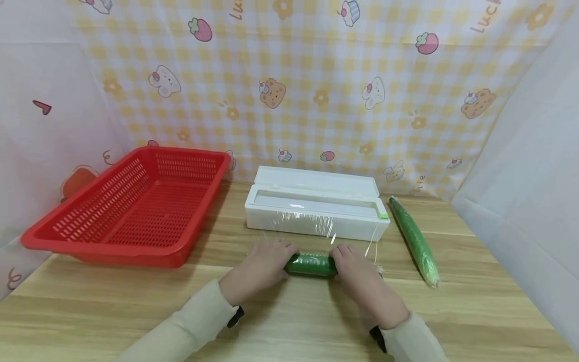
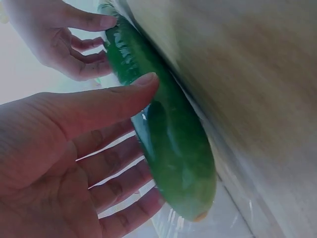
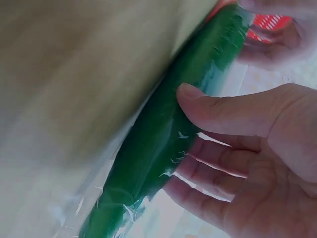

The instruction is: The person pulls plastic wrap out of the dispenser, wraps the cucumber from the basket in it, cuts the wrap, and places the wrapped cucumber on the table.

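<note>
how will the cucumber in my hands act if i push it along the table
The cucumber will probably roll, since its body is long and rounded. The glossy film around it may make it a bit slippery. It should likely stay stiff rather than flop, as it looks thick and nearly straight.

At the left of the desk point(image 1: 289, 332) stands a basket point(image 1: 131, 249); at the middle, toward the back, sits a box point(image 1: 312, 227), its lid point(image 1: 316, 181) along its far side. A cucumber point(image 1: 312, 265) lies crosswise in front of the box, the left grip point(image 1: 266, 262) on its left part and the right grip point(image 1: 356, 269) on its right part, with film point(image 1: 333, 238) between box and cucumber. A second cucumber point(image 1: 416, 244) lies right of the box, running from back to front. Behind the desk hangs a cloth point(image 1: 298, 125).
</note>
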`<state>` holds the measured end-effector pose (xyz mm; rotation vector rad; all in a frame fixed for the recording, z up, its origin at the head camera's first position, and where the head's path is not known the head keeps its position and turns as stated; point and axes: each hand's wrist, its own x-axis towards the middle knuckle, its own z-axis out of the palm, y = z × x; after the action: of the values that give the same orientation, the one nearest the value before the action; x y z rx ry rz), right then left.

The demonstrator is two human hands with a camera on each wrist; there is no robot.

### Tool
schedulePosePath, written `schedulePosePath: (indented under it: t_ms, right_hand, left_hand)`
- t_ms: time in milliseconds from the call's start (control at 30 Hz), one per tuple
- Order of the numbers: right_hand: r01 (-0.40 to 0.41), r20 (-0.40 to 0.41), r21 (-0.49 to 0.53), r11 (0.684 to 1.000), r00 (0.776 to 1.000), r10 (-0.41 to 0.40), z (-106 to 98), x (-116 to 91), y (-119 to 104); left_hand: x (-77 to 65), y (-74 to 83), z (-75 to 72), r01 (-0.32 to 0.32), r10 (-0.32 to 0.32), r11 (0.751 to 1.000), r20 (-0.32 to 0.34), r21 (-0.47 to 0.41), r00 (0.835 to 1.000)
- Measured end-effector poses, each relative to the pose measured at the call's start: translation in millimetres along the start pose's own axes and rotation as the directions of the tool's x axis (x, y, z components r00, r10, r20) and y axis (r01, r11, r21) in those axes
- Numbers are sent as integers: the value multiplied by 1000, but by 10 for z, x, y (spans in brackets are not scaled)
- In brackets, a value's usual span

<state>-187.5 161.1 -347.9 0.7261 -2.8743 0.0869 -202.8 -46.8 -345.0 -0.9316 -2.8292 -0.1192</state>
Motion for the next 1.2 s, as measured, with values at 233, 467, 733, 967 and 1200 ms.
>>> schedulePosePath:
  t_ms: [233, 467, 733, 967, 1200]
  right_hand:
    - [-71, 108, 108, 992, 992, 59, -46, 90, 27]
    - [-56, 134, 188, 981, 990, 31, -23, 131, 149]
    - [-38, 195, 293, 955, 981, -21, -56, 162, 318]
    - [-57, 230, 329, 942, 973, -22, -82, 173, 351]
    - [-85, 231, 355, 931, 973, 0, -79, 179, 370]
  left_hand:
    - [72, -59, 34, 8, -8, 999, -6, -47, 1000]
    - [164, -124, 79, 55, -47, 993, 79, -102, 996]
    - [186, -262, 80, 22, 6, 972, 117, -235, 993]
    - [155, -383, 73, 8, 34, 939, 116, -344, 993]
    - [164, -449, 65, 54, -3, 895, 114, -443, 994]
